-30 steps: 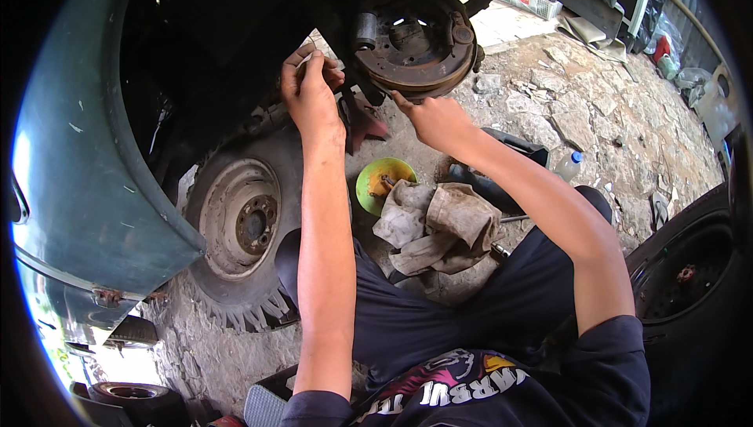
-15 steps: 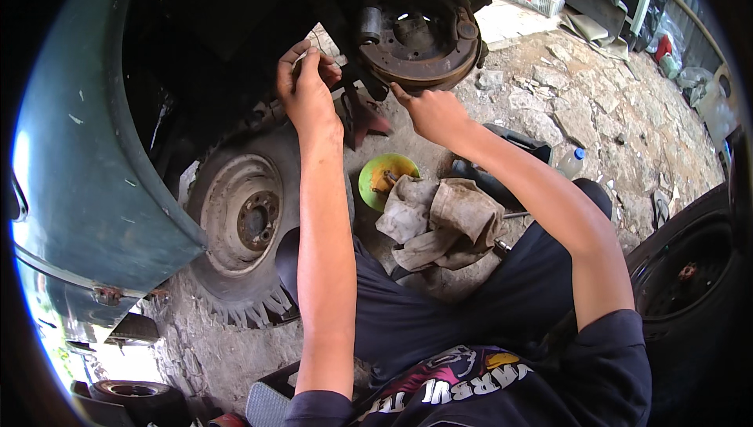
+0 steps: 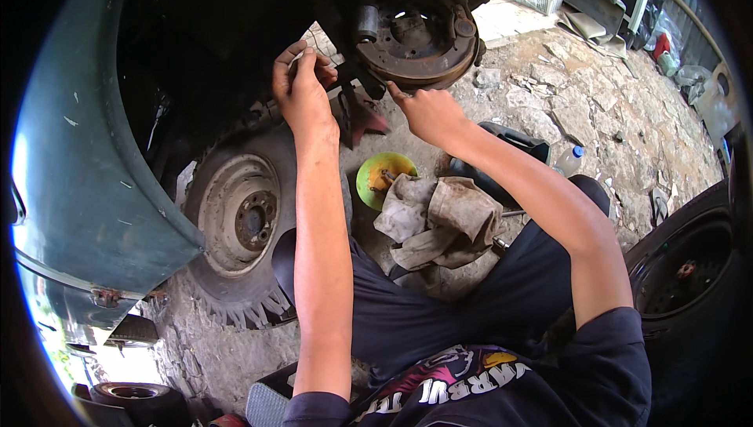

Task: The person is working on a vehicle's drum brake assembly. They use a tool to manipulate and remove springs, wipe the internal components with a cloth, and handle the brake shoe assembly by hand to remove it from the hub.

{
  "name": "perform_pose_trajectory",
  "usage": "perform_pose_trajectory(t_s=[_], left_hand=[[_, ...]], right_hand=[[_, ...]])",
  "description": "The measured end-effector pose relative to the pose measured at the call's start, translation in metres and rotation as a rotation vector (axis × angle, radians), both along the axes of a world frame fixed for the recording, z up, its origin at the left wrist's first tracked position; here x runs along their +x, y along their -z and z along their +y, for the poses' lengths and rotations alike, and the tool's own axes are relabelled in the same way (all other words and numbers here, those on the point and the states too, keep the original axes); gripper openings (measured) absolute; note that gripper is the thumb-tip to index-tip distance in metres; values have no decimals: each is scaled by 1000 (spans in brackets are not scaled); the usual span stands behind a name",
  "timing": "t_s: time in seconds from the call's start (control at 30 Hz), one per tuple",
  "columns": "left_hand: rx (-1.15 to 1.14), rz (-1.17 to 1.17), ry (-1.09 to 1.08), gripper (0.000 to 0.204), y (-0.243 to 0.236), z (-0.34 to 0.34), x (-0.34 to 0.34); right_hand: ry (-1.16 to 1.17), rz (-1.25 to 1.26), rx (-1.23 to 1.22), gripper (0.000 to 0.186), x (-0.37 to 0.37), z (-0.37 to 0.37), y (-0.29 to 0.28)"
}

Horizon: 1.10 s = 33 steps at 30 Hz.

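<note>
Above and ahead of me hangs a rusty drum brake assembly (image 3: 416, 66) with curved shoes and a silver cylinder (image 3: 367, 22) on its left. My right hand (image 3: 433, 117) is at its lower edge, index fingertip against the rim and the other fingers folded under. What those fingers grip, if anything, is hidden. Left of the brake, my left hand (image 3: 302, 90) is raised beside the dark underside of the vehicle. Its thumb and fingers are closed together; anything between them is too small to make out.
A green bowl (image 3: 367, 190) with small metal parts and dirty rags (image 3: 463, 211) lie between my legs. At left are a wheel (image 3: 243, 215) and a green body panel (image 3: 86, 145). A bottle (image 3: 570, 160) and another wheel (image 3: 682, 258) stand right, on broken stone ground (image 3: 596, 105).
</note>
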State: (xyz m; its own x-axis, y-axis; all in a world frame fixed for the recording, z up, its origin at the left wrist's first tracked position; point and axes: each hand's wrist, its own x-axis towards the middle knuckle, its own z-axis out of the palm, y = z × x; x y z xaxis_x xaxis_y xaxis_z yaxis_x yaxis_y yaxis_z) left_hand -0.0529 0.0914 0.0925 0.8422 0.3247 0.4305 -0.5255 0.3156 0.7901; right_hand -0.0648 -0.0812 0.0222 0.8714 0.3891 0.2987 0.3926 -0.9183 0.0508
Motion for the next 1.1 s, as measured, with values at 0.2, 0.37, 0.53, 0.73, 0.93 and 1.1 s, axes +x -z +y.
perform_pose_trajectory(t_s=[0.2, 0.37, 0.53, 0.73, 0.93, 1.1], left_hand=[[15, -12, -25, 13, -1, 9, -4], [12, -12, -4, 12, 1, 9, -2], [39, -11, -14, 11, 3, 1, 0], [28, -15, -9, 11, -2, 7, -5], [18, -33, 13, 12, 3, -8, 4], [40, -17, -13, 12, 5, 2, 3]], right_hand=[[-13, -44, -26, 67, -13, 1, 5], [-20, -73, 47, 65, 3, -1, 4], [27, -15, -25, 58, -2, 3, 0], [-9, -47, 2, 70, -13, -10, 17], [7, -50, 74, 74, 10, -5, 18], [4, -71, 18, 75, -9, -3, 24]])
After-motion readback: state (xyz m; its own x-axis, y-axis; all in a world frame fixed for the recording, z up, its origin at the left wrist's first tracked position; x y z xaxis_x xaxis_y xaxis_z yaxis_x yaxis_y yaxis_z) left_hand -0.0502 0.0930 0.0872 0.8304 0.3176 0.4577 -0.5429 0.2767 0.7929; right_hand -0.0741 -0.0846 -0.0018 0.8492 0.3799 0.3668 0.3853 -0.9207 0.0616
